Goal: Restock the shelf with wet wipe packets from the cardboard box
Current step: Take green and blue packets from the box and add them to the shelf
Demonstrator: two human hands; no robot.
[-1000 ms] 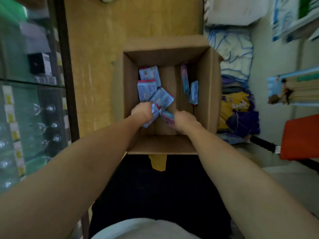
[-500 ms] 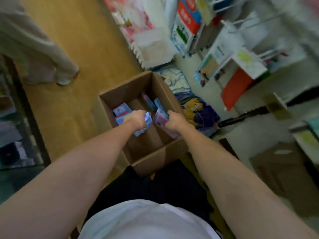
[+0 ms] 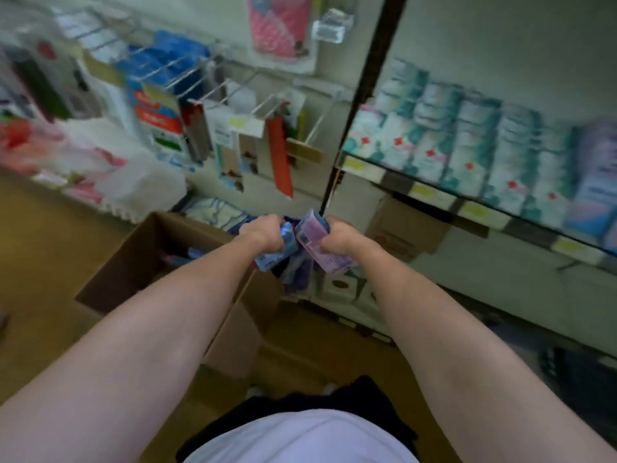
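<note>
- Nearest, a person's white top and dark trousers show at the bottom edge, with both bare forearms stretched forward.
- The left hand is curled round blue wet wipe packets, held above the right-hand edge of the box.
- The right hand grips pink-purple wet wipe packets; the two bundles nearly touch between the fists.
- Below and to the left sits the open cardboard box on a tan wooden floor, with a few more blue packets showing inside, blurred.
- Just past the hands, low down against the wall, lie folded cloth goods and a second brown carton tucked under the shelf.
- To the right runs a shelf with yellow price tags along its lip, stocked with upright rows of white-and-teal packs.
- A dark upright post splits that shelf from a pale pegboard wall on the left.
- On the pegboard wall, wire hooks carry hanging cards and bags, too blurred to read.
</note>
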